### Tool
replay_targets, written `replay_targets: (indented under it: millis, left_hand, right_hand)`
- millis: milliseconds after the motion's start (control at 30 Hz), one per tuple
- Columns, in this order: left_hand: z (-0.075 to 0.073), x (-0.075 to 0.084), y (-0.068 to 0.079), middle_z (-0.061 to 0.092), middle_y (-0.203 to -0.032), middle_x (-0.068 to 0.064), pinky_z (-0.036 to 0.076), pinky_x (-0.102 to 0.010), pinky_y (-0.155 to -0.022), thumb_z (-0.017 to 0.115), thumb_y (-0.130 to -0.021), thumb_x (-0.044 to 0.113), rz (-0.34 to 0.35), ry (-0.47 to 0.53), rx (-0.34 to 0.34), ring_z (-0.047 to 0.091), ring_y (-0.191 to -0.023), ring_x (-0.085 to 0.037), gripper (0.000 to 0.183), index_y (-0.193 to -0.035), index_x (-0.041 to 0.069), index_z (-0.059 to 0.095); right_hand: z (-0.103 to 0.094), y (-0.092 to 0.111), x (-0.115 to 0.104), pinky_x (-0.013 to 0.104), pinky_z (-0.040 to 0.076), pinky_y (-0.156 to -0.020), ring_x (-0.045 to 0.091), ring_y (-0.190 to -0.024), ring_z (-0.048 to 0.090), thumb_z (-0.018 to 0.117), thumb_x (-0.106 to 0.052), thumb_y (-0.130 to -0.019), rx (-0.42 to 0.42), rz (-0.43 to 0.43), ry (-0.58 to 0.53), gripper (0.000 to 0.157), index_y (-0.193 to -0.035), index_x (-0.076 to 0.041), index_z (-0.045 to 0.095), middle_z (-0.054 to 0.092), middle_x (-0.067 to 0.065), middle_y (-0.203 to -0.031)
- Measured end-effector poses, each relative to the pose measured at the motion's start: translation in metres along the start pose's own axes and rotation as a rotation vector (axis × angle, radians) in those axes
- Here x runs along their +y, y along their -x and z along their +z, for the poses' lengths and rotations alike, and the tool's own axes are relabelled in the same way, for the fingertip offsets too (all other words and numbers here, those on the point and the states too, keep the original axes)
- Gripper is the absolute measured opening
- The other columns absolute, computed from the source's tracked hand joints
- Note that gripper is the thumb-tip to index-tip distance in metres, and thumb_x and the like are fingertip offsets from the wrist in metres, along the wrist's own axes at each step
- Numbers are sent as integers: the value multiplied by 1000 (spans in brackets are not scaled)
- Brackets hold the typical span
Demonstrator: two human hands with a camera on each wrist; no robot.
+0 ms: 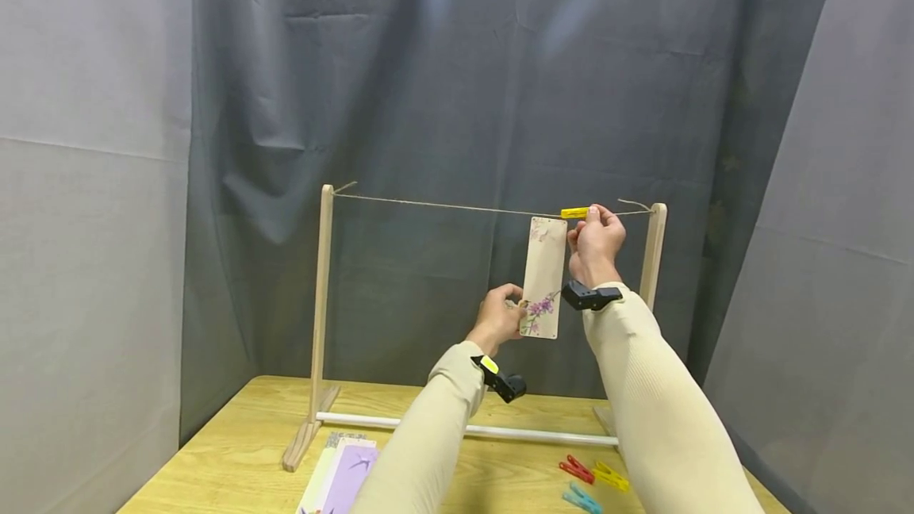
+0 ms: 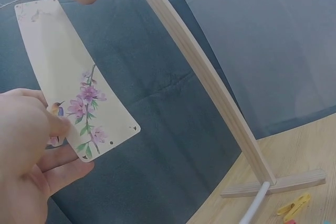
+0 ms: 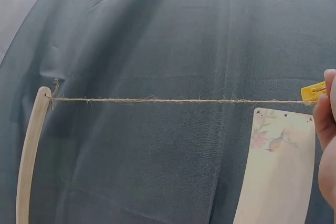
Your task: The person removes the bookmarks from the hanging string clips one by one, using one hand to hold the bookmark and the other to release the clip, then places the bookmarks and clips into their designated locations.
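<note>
A tall cream card [image 1: 545, 276] with purple blossoms and a small bird stands nearly upright, its top edge close to the twine [image 1: 443, 205]. My left hand [image 1: 497, 314] pinches its lower left side, thumb in front and fingers behind, as the left wrist view shows. Beyond the card's top right corner, my right hand [image 1: 598, 244] pinches a yellow clothespin [image 1: 574, 213] held sideways at the twine. In the right wrist view the clothespin [image 3: 314, 92] overlaps the end of the visible twine, above the card [image 3: 278, 166].
A wooden frame with a left post [image 1: 320, 300], a right post [image 1: 653, 252] and a white bottom bar [image 1: 535, 435] stands on the wooden table [image 1: 250, 450]. At front left lie several cards [image 1: 350, 474]. Red [image 1: 576, 469], yellow [image 1: 611, 477] and blue [image 1: 581, 498] clothespins lie front right.
</note>
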State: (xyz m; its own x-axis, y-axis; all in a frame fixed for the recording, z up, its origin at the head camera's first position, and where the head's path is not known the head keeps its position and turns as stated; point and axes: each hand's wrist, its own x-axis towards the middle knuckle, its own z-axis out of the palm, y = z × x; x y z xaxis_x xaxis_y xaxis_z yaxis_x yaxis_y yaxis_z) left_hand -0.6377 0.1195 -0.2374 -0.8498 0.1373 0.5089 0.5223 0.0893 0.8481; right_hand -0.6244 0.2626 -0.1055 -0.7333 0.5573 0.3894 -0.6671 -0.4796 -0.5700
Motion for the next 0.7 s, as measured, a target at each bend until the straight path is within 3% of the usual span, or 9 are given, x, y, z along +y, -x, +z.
replay_targets:
  millis: [433, 567, 700]
  left_hand:
    - [2, 4, 1, 70, -86, -13, 61, -36, -56, 67, -93, -11, 5, 27, -19, 74, -71, -28, 23, -110, 4, 70]
    - [0, 4, 2, 70, -86, -13, 61, -38, -58, 66, -92, -11, 11, 42, -28, 74, -73, -29, 23, -111, 3, 70]
    - [-4, 3, 2, 69, -88, -13, 62, -38, -60, 66, -94, -10, 3, 35, -30, 74, -74, -30, 24, -113, 4, 70]
  right_hand:
    - [-6, -5, 0, 18, 45, -49, 6, -58, 46, 51, -13, -109, 14, 25, -92, 7, -113, -8, 54, 46, 4, -90]
    - [-10, -5, -1, 18, 45, -48, 6, -55, 46, 52, -14, -109, -12, 26, -73, 7, -113, -9, 54, 46, 4, -86]
    - [-14, -2, -2, 18, 43, -47, 5, -53, 46, 53, -20, -109, -61, 46, -60, 15, -117, -8, 55, 45, 3, -93]
